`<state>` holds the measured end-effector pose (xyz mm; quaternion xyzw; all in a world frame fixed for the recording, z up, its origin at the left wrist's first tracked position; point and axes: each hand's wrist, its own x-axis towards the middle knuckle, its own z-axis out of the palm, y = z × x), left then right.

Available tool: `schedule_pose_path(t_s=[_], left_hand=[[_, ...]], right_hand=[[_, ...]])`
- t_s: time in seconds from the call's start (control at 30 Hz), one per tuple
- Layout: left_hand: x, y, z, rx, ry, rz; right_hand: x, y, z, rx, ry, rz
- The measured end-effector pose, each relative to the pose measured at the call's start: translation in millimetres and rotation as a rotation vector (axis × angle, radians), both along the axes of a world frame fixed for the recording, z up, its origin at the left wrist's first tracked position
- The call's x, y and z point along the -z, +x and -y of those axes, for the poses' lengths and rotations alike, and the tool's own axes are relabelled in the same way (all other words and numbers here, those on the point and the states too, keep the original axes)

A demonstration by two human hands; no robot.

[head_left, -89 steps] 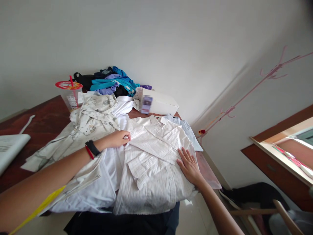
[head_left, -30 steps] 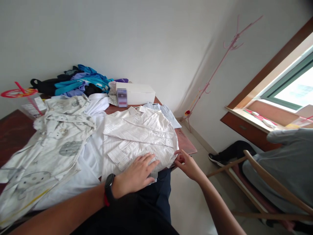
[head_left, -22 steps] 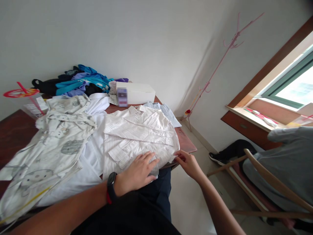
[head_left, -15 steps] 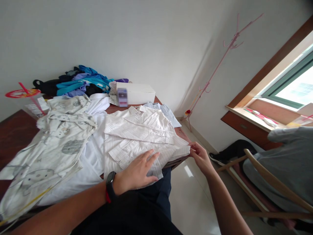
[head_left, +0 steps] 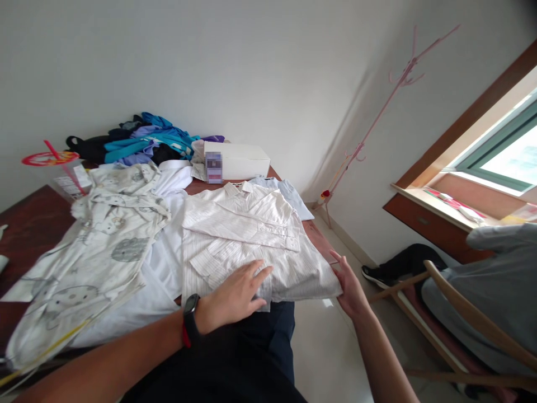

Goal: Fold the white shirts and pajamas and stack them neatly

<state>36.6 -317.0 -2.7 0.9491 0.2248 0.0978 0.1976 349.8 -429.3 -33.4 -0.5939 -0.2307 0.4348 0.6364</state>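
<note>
A white shirt with fine stripes (head_left: 247, 224) lies front down to the table's near edge, its sleeves folded across the body and its collar at the far end. My left hand (head_left: 237, 294) rests flat on the shirt's lower part, fingers spread, with a dark watch band at the wrist. At the lower right, my right hand (head_left: 350, 288) holds the shirt's side edge, which stretches out past the table. Some of its fingers are hidden behind the cloth. Left of the shirt lies a white garment printed with grey cartoon shapes (head_left: 130, 249), on top of plain white cloth (head_left: 161, 268).
A white box (head_left: 243, 159) and a heap of blue and black clothes (head_left: 155, 140) stand by the wall. Light blue folded cloth (head_left: 293, 196) lies behind the shirt. A plastic cup (head_left: 62, 176) is at left. A pink coat rack (head_left: 377, 112) and a seated person (head_left: 490, 302) are right.
My right hand has moved slightly right and nearer me, drawing the shirt's lower right side outward so it spreads wider. The left hand stays on the shirt. The view has shifted a little.
</note>
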Motion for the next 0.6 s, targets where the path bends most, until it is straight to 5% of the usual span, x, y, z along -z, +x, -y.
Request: schedule_pose_path(t_s=[0.23, 0.47, 0.6], left_hand=[[-1.3, -1, 8, 0.001, 0.028, -0.035], [-11.9, 11, 23, 0.056, 0.025, 0.128], [-24.6, 30, 31, 0.021, -0.076, 0.239]], right_hand=[[-12.3, -8, 28, -0.392, -0.179, 0.351], [-35.5, -18, 11, -0.338, -0.002, 0.064], [-52.1, -37, -14, -0.462, 0.118, -0.065]])
